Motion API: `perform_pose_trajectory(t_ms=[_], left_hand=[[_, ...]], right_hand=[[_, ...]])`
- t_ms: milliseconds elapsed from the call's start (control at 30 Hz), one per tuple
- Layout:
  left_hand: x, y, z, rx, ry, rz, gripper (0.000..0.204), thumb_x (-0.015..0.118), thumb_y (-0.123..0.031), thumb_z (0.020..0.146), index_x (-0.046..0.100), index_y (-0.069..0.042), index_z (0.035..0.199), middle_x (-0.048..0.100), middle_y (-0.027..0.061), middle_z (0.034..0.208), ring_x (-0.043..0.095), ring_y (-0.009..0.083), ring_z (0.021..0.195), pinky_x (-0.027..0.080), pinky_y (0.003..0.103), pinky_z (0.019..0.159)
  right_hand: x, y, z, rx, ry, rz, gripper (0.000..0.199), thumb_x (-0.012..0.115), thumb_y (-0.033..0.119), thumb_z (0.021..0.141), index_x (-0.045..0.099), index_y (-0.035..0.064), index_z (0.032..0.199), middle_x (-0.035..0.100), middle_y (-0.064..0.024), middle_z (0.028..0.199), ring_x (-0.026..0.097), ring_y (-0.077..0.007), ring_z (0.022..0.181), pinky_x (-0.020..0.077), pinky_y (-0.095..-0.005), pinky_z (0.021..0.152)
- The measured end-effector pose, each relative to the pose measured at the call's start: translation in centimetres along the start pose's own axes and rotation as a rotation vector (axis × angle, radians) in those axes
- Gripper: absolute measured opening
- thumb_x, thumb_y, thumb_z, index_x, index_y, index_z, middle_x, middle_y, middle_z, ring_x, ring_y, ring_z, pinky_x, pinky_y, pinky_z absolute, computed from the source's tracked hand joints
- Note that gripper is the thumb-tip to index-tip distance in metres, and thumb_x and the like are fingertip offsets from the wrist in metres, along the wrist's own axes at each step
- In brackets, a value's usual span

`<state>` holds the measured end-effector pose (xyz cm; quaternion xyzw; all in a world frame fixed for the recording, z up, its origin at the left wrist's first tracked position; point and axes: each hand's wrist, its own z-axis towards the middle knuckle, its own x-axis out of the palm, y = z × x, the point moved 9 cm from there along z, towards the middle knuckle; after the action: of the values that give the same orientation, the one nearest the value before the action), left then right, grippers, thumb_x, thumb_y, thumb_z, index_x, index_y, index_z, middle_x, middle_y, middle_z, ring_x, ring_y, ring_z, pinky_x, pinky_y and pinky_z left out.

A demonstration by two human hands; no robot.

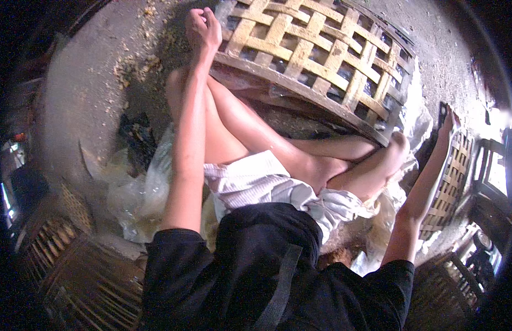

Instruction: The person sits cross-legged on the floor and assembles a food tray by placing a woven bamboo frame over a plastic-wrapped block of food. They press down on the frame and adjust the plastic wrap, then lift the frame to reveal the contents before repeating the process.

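A large woven bamboo basket [316,55] lies tilted on the ground in front of my crossed bare legs [267,143]. My left hand [203,28] is stretched out to the basket's left edge, fingers curled tight into a fist there. What lies inside the fist is hidden. My right hand [448,122] reaches out to the right and grips the top edge of a smaller woven bamboo panel [452,176] that stands upright beside my knee.
Clear plastic sheeting [140,193] lies crumpled under and beside me. Bamboo scraps and dust [137,55] are scattered on the grey ground. More woven baskets [74,265] sit at the lower left and lower right [449,287].
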<state>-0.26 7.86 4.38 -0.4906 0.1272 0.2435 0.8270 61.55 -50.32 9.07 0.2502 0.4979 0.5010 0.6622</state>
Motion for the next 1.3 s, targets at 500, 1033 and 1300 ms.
perform_pose_trajectory(t_ms=[500, 1033, 1300], left_hand=[[-3.1, -9.5, -3.4, 0.080, 0.201, -0.136, 0.022, 0.055, -0.023, 0.106, 0.062, -0.003, 0.110, 0.064, 0.0116, 0.092, 0.061, 0.0222, 0.080, 0.050, 0.037, 0.075], [-3.1, -15.9, -8.5, 0.312, 0.720, 0.397, 0.027, 0.080, -0.024, 0.086, 0.071, -0.005, 0.102, 0.061, 0.0154, 0.106, 0.057, 0.0368, 0.107, 0.047, 0.047, 0.097], [-3.3, -9.6, -7.7, 0.076, 0.662, 0.313, 0.024, 0.091, -0.020, 0.075, 0.079, -0.001, 0.084, 0.069, 0.0139, 0.087, 0.069, 0.0270, 0.079, 0.055, 0.038, 0.073]], right_hand=[[-2.6, -7.2, 1.2, 0.259, -0.419, -0.110, 0.052, 0.085, 0.044, 0.086, 0.072, -0.0046, 0.096, 0.073, -0.0134, 0.089, 0.068, -0.0225, 0.080, 0.0557, -0.0350, 0.082], [-2.0, -15.6, 2.6, 0.382, -0.258, 0.131, 0.038, 0.064, 0.028, 0.102, 0.068, -0.0068, 0.118, 0.073, -0.0133, 0.112, 0.069, -0.0205, 0.101, 0.0521, -0.0308, 0.092], [1.6, -18.6, 2.1, 0.311, -0.151, 0.263, 0.042, 0.061, 0.036, 0.100, 0.074, -0.0002, 0.118, 0.076, -0.0103, 0.114, 0.068, -0.0171, 0.098, 0.0507, -0.0288, 0.091]])
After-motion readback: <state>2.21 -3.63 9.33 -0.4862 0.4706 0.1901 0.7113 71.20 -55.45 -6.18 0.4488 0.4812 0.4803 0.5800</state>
